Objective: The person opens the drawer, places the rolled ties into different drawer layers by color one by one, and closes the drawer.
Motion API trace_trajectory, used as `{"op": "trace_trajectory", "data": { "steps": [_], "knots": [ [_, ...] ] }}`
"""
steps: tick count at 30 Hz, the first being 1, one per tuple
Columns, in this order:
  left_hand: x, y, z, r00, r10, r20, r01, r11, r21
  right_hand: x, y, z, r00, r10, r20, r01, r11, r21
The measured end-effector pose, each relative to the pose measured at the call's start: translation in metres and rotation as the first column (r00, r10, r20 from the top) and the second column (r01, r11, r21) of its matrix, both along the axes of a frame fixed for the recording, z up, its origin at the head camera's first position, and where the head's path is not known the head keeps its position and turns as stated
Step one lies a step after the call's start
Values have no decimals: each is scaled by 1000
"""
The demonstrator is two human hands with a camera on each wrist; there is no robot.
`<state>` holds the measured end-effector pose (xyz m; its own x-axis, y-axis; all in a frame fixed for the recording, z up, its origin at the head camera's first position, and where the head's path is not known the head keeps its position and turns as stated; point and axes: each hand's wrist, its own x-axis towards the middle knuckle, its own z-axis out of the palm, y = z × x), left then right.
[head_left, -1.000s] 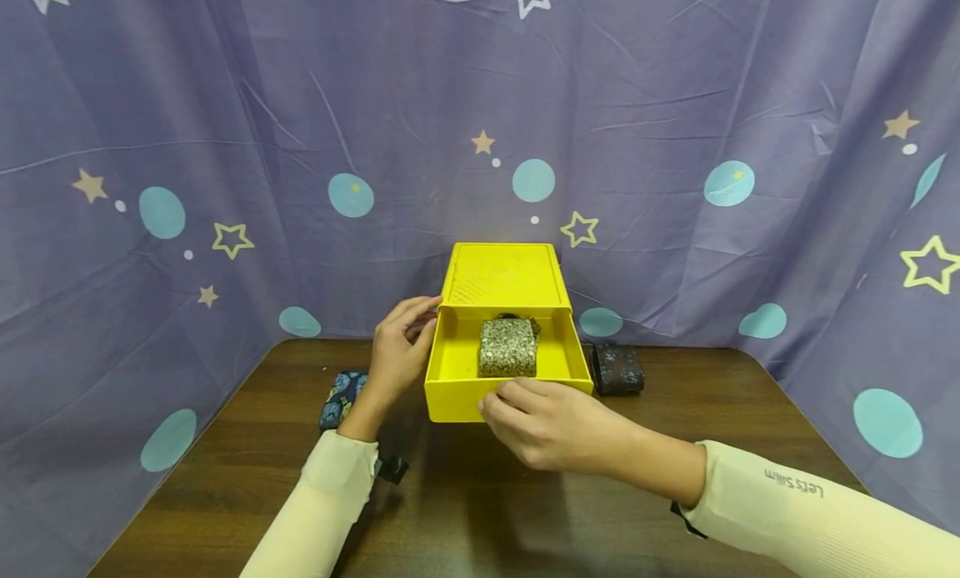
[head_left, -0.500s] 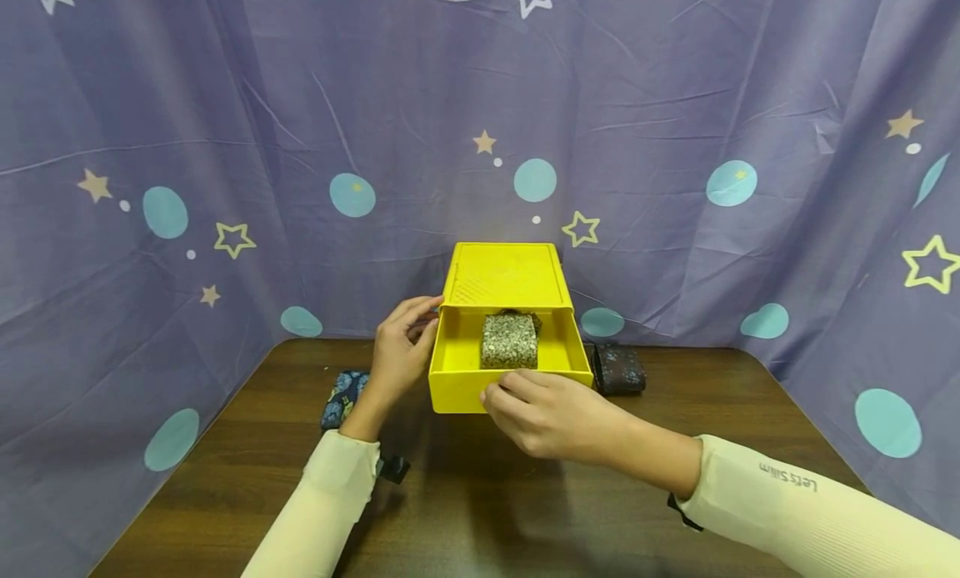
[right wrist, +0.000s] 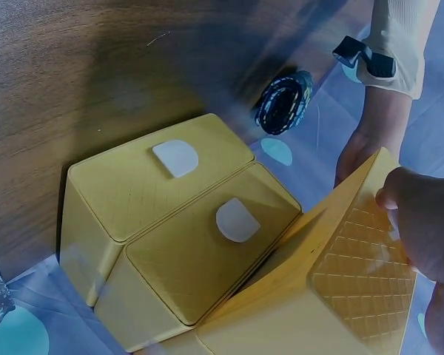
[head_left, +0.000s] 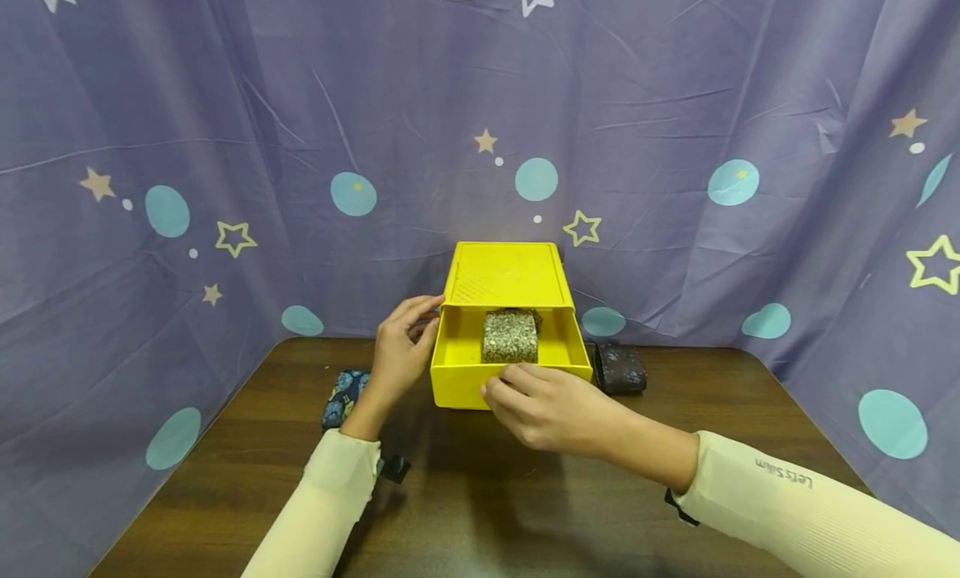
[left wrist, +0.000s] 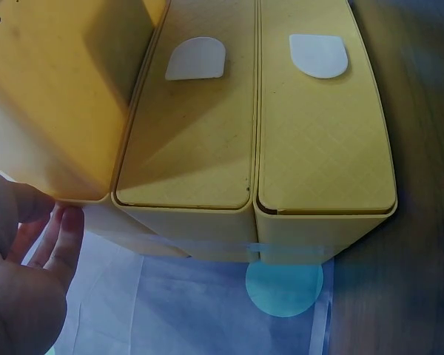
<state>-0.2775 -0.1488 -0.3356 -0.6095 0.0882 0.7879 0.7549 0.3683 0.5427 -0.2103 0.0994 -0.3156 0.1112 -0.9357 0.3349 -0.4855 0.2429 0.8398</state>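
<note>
A yellow drawer cabinet (head_left: 510, 273) stands at the back of the table, its top drawer (head_left: 453, 386) pulled out. Inside the drawer lies a speckled grey roll (head_left: 510, 336), apparently rolled fabric, with a darker piece behind it. My right hand (head_left: 540, 407) is at the drawer's front; in the right wrist view its thumb and fingers pinch the white drawer handle (right wrist: 393, 222), mostly covered. My left hand (head_left: 401, 349) rests against the cabinet's left side, fingers extended, fingertips at the edge below the top drawer in the left wrist view.
Two lower drawers (left wrist: 325, 140) with white handles are closed. A blue patterned fabric roll (head_left: 345, 399) lies left of the cabinet, partly behind my left wrist. A dark patterned roll (head_left: 619, 369) sits close to its right. A purple curtain (head_left: 645, 86) hangs behind the wooden table (head_left: 712, 411).
The top drawer has slid a little way back into the cabinet, carrying the speckled roll. My right hand has moved forward with it; my left hand stays in place.
</note>
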Motion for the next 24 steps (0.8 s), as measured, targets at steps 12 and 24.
{"op": "trace_trajectory", "data": {
  "steps": [12, 24],
  "knots": [
    [0, 1, 0, 1000, -1, -2, 1, 1000, 10, -6, -1, -1, 1000, -2, 2, 2, 1000, -22],
    [2, 1, 1, 1000, 7, 9, -7, 1000, 15, -11, -3, 0, 1000, 1, -4, -1, 1000, -30]
  ]
}}
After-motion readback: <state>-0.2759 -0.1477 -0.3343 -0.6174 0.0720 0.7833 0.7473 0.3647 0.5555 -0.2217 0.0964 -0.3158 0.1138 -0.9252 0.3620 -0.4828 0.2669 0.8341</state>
